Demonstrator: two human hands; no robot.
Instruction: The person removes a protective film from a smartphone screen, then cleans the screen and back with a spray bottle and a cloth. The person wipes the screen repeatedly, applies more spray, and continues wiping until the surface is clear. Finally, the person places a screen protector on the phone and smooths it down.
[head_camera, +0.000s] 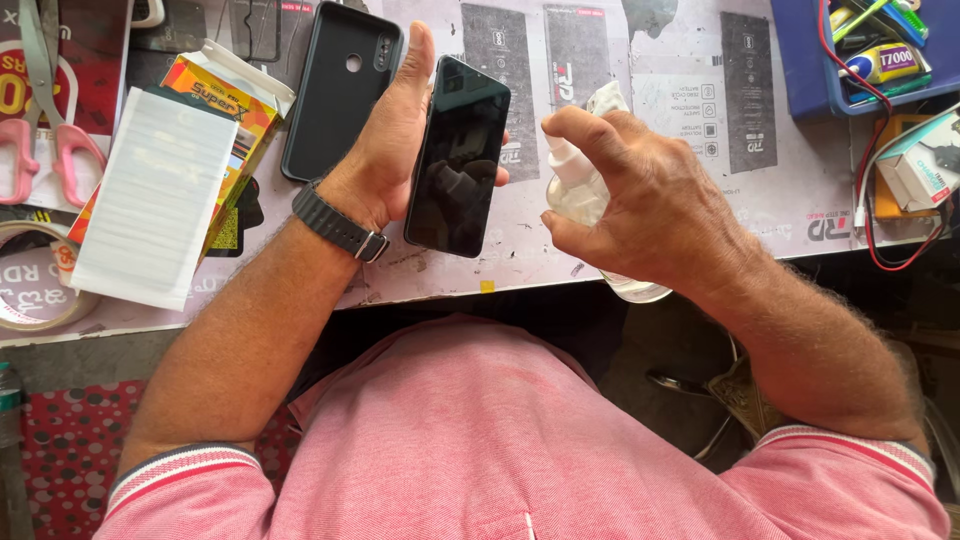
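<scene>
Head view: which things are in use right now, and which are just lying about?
In use:
- black glossy smartphone, held in left hand
- clear plastic spray bottle, gripped by right hand

Lying about:
- dark rubbery phone case
- pink-handled scissors
- orange-yellow cardboard box
- blue plastic tray

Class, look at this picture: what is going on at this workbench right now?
A person in a pink shirt holds a dark phone upright in the left hand, screen facing them. The right hand grips a small clear spray bottle, nozzle pointed at the phone. A black phone case lies on the bench behind, with pink-handled scissors at the far left.
</scene>
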